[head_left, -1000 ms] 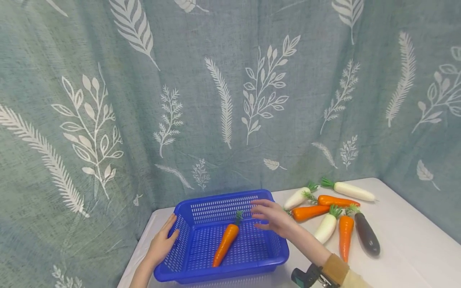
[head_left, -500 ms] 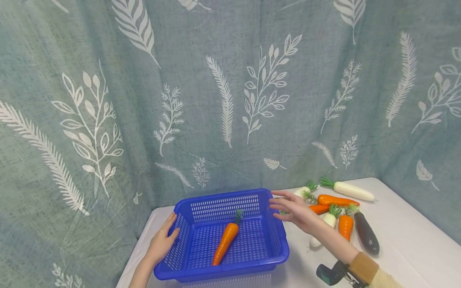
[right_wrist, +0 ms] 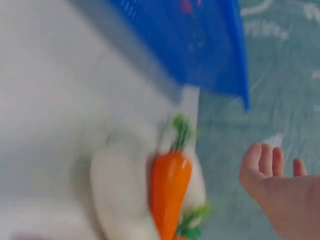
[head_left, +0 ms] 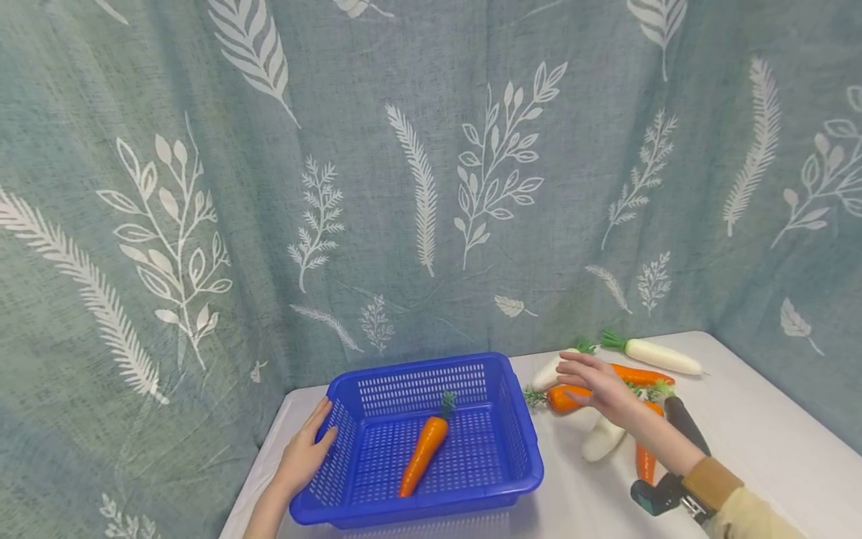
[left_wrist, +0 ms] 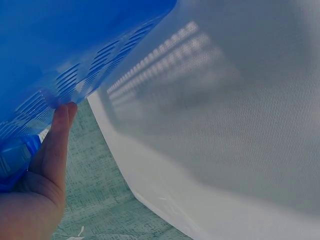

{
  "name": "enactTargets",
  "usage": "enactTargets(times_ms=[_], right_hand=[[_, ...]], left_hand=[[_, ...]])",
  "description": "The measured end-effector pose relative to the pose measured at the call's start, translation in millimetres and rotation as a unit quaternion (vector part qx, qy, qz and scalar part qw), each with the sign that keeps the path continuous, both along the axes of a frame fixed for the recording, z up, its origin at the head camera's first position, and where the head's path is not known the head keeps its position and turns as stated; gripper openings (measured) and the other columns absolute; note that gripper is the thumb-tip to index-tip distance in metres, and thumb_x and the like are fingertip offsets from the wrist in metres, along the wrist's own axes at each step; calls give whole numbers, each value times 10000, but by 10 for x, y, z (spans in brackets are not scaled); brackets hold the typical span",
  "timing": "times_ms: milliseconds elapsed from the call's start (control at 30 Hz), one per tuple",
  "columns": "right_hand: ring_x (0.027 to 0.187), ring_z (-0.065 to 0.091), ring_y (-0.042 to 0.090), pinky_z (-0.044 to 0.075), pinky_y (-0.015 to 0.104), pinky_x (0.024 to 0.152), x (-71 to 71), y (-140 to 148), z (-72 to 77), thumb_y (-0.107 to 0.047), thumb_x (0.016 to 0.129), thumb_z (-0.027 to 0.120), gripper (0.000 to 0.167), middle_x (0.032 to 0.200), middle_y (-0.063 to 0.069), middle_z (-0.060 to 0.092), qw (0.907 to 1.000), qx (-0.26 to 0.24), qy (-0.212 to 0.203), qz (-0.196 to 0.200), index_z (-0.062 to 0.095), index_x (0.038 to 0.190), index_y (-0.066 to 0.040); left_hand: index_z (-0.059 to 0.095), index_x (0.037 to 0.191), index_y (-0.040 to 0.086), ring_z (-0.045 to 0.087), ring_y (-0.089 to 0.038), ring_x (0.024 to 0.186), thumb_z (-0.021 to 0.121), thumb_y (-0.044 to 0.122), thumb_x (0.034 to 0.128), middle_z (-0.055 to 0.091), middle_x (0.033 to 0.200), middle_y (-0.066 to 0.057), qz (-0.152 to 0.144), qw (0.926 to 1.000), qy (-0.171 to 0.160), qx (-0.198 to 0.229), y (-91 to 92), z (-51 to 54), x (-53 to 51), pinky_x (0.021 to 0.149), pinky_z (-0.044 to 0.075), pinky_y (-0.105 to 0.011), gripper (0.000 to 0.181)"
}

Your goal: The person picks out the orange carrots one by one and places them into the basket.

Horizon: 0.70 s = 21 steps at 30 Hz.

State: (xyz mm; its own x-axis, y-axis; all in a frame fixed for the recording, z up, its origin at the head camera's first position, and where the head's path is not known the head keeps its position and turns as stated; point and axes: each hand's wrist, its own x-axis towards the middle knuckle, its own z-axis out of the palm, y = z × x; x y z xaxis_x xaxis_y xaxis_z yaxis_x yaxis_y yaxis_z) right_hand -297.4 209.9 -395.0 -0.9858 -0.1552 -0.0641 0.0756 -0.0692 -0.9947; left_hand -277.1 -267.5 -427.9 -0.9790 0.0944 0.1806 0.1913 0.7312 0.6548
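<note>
A blue rectangular perforated plastic basket (head_left: 414, 507) stands upright, the left hand (head_left: 303, 453) touching its side; a tapered, green-topped orange carrot (head_left: 424, 455) lies slantwise inside. Near the right hand (head_left: 606, 389), a second orange carrot (head_left: 564, 399) lies between plump white radishes (head_left: 602, 440).

A white-covered worktop (head_left: 761, 419) is backed by a draped grey-green curtain (head_left: 373, 247), printed with white leaves (head_left: 795, 320) and fronds (head_left: 422, 187).

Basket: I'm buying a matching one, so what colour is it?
Blue; the basket shows best in the head view.

Carrot (head_left: 564, 399) just outside the basket (head_left: 417, 507), partly hidden behind the right hand (head_left: 602, 385)
</note>
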Motion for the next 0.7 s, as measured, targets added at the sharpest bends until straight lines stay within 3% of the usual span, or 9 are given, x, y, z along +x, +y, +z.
enactTargets(times_ms=[100, 200, 267, 333, 400, 567, 700], right_hand=[[968, 602, 80, 501, 324, 885, -37, 197, -29, -248, 1010, 526, 637, 1033, -86, 626, 9992, 175, -139, -340, 259, 1479, 91], [1134, 560, 223, 475, 353, 977, -47, 373, -53, -277, 1031, 470, 659, 1230, 118, 591, 9966, 445, -194, -671, 187, 1503, 86], [1285, 436, 354, 407, 410, 1067, -50, 465, -70, -294, 1042, 419, 673, 1421, 266, 421, 9942, 564, -250, -884, 129, 1516, 84], [1375, 280, 437, 323, 471, 1124, -48, 540, -90, -295, 1046, 373, 674, 1537, 313, 198, 9914, 610, -332, -1110, 83, 1517, 90], [1396, 234, 454, 280, 497, 1141, -50, 604, -116, -287, 1040, 365, 675, 1550, 320, 143, 9872, 663, -436, -1383, 74, 1515, 95], [1374, 267, 472, 305, 510, 1124, -27, 707, -177, -249, 1006, 407, 651, 1512, 344, 199, 9712, 994, -564, -2093, 177, 1488, 124], [1300, 339, 475, 355, 520, 1089, 7, 754, -209, -236, 976, 423, 614, 1444, 367, 289, 9560, 1610, -492, -2401, 284, 1435, 149]], left_hand=[[307, 1459, -119, 225, -478, 1397, 474, 99, 1008, 229, 1553, -259, -7, 10000, 24, 3, 0, -1, -11, 1111, 212, -616, 529], [307, 1461, -117, 225, -477, 1398, 476, 101, 1009, 231, 1553, -259, -20, 10000, 54, 7, 3, -4, -24, 1112, 213, -613, 529], [307, 1461, -116, 224, -476, 1399, 476, 96, 1008, 233, 1553, -259, -19, 10000, 63, 11, 3, -9, -31, 1114, 212, -610, 528], [307, 1462, -116, 224, -473, 1401, 476, 92, 1008, 233, 1553, -258, -19, 10000, 56, 8, 2, -15, -34, 1116, 210, -608, 527], [307, 1461, -117, 224, -472, 1401, 475, 88, 1007, 233, 1553, -258, -21, 10000, 49, 21, 2, -20, -34, 1117, 206, -609, 526], [307, 1461, -117, 220, -473, 1402, 474, 94, 1007, 231, 1554, -257, -38, 10000, 65, 56, 6, -15, -33, 1118, 201, -610, 528], [304, 1461, -119, 214, -475, 1403, 472, 92, 1007, 226, 1554, -261, -45, 9999, 70, 95, 11, -5, -27, 1119, 197, -610, 528]])
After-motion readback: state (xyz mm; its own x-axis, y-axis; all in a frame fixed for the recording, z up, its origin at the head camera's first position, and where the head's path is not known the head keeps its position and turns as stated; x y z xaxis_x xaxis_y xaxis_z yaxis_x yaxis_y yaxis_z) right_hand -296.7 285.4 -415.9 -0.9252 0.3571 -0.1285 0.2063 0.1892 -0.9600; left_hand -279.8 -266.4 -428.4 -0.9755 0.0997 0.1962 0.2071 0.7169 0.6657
